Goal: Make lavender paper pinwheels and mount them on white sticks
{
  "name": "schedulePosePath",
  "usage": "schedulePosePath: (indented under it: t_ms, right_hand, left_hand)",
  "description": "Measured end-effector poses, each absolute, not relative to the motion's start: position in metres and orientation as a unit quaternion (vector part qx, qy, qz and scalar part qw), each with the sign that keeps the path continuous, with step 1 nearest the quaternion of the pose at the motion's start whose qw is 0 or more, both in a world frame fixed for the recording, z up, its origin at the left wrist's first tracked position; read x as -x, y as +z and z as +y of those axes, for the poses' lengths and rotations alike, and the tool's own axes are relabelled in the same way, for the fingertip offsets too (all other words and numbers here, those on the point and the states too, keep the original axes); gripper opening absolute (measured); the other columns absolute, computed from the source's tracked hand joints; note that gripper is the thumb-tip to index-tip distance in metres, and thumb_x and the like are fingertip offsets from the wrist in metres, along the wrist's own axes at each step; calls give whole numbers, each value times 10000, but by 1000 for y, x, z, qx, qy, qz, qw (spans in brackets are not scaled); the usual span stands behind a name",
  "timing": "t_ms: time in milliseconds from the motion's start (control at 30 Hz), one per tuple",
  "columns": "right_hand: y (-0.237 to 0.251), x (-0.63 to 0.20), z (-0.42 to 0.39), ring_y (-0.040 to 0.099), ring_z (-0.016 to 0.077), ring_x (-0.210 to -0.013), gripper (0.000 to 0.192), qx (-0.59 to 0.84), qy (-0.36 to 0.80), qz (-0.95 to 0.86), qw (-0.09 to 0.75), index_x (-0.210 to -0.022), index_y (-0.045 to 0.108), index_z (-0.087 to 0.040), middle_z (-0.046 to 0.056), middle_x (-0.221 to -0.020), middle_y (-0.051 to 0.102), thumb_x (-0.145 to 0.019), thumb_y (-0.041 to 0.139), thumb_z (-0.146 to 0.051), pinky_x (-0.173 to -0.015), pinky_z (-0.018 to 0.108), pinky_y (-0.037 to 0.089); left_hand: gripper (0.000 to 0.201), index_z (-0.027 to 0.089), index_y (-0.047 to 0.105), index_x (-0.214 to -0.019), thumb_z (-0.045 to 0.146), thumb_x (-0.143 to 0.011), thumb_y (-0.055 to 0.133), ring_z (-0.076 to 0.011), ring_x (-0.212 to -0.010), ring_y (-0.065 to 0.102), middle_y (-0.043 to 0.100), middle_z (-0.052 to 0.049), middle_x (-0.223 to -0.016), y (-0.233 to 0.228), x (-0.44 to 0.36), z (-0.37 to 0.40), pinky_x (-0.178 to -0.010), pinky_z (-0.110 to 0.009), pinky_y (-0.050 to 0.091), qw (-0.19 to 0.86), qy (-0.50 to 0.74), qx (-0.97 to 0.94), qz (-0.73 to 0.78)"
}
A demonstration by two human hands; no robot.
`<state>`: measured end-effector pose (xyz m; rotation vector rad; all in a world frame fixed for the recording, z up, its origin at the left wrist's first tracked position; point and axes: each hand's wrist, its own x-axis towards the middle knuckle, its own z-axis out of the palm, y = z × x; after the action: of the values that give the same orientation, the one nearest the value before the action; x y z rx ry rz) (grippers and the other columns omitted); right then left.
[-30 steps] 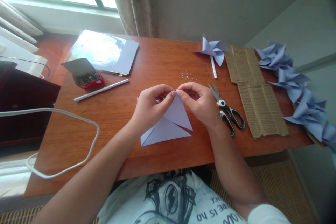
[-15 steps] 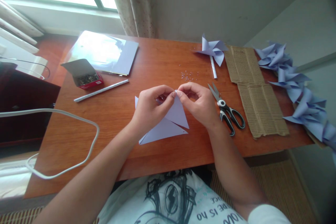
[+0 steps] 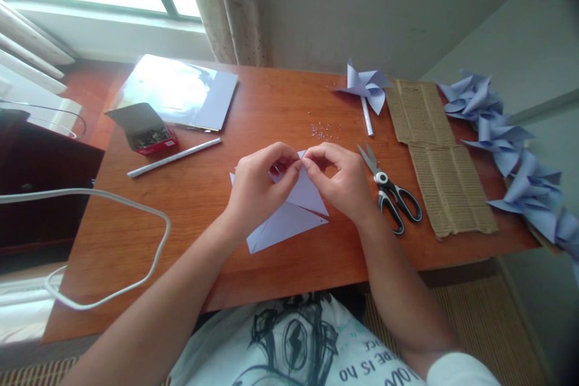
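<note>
A pale lilac sheet of paper [image 3: 284,226] lies on the table, with slits cut in from its corners and a small dark dot near one right-hand tip. Over its far part, my left hand [image 3: 265,184] is closed in a pinch of thumb and forefinger. My right hand [image 3: 339,178] pinches the same way, and the fingertips of both meet at the paper's far corner. Whatever sits between them is too small and covered to make out. Scissors [image 3: 382,178] lie partly open just right of my right hand. Tiny clear beads [image 3: 323,131] are scattered beyond my fingers.
A finished paper pinwheel [image 3: 365,85] on a white stick lies at the back. Corrugated cardboard [image 3: 446,175] and several more pinwheels [image 3: 511,139] line the right. Leftward are a red box [image 3: 156,143] of small metal pieces, a rolled paper stick [image 3: 174,157], a glossy folder [image 3: 181,90] and a white cable [image 3: 165,235].
The slit paper has turned slightly on the table, its near corner shifting right. Both hands stay pinched together in almost the same place, and more of the paper's far corner shows above the fingertips.
</note>
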<state>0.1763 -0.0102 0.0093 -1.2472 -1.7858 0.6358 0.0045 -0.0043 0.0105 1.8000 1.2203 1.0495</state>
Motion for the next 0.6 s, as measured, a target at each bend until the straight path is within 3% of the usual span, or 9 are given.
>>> schedulePosePath:
  t_ms: [600]
  right_hand:
    - [11, -176, -10, 643, 164, -747, 77, 496, 240, -724, 415, -847, 665, -227, 4, -804, 701, -918, 640, -214, -670, 296, 511]
  left_hand:
    - [80, 179, 687, -834, 217, -868, 625, -142, -688, 646, 720, -20, -770, 12, -3, -4, -685, -253, 509, 346, 399, -700, 481]
